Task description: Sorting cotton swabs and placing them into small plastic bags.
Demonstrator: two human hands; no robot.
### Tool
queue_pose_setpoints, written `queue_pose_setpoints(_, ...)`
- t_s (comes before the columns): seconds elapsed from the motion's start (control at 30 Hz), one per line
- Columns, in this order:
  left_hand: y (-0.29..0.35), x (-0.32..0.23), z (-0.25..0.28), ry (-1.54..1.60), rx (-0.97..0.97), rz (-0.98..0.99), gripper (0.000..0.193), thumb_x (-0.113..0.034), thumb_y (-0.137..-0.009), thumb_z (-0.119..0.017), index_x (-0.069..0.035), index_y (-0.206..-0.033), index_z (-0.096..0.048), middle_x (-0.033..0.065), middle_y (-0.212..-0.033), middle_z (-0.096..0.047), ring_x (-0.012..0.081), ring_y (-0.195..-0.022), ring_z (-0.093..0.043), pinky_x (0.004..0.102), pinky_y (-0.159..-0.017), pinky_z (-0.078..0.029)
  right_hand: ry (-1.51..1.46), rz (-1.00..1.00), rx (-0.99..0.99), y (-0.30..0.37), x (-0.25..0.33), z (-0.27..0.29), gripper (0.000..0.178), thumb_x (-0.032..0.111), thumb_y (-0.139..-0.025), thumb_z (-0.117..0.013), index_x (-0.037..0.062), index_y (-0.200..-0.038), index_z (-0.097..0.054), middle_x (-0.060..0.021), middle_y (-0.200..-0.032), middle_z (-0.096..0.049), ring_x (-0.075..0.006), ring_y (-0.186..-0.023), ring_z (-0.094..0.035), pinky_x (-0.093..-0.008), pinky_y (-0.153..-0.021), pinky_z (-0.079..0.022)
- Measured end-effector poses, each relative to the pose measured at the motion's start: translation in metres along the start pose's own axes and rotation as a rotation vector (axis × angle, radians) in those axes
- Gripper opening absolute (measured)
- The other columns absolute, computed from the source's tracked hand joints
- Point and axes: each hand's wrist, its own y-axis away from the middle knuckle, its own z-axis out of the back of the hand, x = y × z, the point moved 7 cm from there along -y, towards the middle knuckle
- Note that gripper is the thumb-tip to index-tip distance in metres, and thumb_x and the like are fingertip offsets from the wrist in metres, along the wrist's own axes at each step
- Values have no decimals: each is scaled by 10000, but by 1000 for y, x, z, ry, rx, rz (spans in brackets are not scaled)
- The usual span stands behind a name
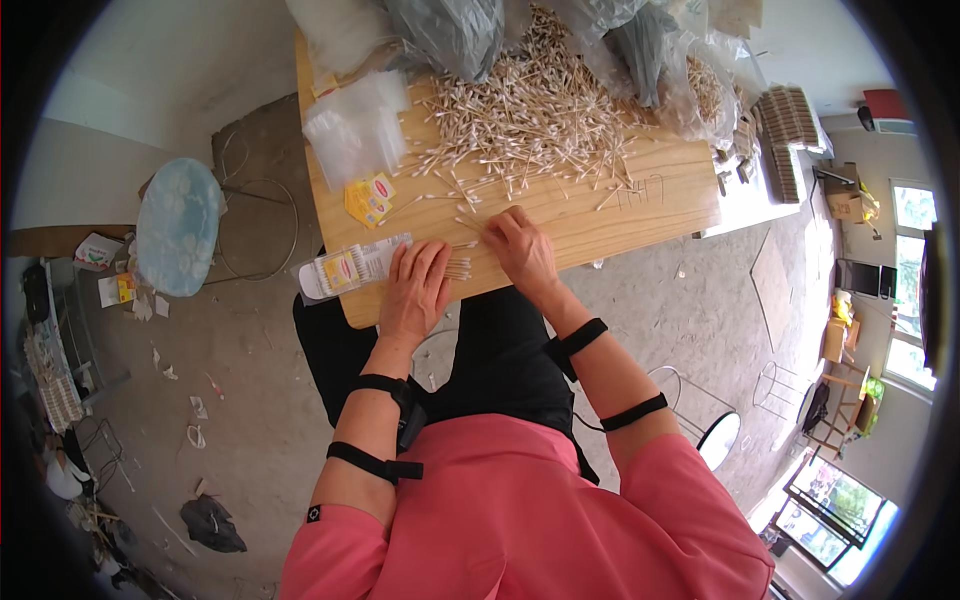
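At the near edge of a wooden table (590,225), my left hand (418,285) has its fingers closed over a small row of cotton swabs (458,268), their white tips poking out on the right. To its right, my right hand (520,250) is pinched, with thin swab sticks (468,222) running into its fingertips. A clear packet (340,270) of swabs with a yellow label lies left of my left hand, at the table's edge. Yellow printed cards (369,200) rest just beyond it. A large loose pile of cotton swabs (535,120) covers the table's far part.
Stacked clear plastic bags (357,135) lie at the table's left. Grey plastic bags (450,35) bulge at the back. Bundled swab packs (787,115) sit at the far right. A round blue stool (180,228) stands left; another round-topped stool (718,440) is on the right.
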Motion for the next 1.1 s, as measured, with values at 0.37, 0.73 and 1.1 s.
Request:
queue_pose_setpoints(0.37,2,1,-5,-85,43,-11,538,-178,-902,-604,-66,-1416,-489,61,-1503,-412,243,-1423,-346,490,-1219,-233,-79,181,74,-1,35,-25,66,141,-896,-630,95,-926,-666,-79,-943,-610,-316,-839,-648,-422,-683,-528)
queue_pose_setpoints(0.73,2,1,-4,-44,30,-13,525,-193,-906,-607,-63,-1403,-500,58,-1500,-421,255,-1413,-362,513,-1208,-252,23,243,8,-22,37,-27,72,121,-882,-628,51,-866,-637,-109,-922,-569,-333,-809,-636,-444,-672,-517)
queue_pose_setpoints(1.1,0,-1,-1,-3,5,-8,548,-133,-871,-628,-52,-1396,-496,69,-1468,-447,271,-1369,-404,532,-1195,-264,110,238,12,-31,35,-25,70,129,-887,-620,63,-909,-633,-113,-931,-572,-331,-834,-639,-442,-685,-522)
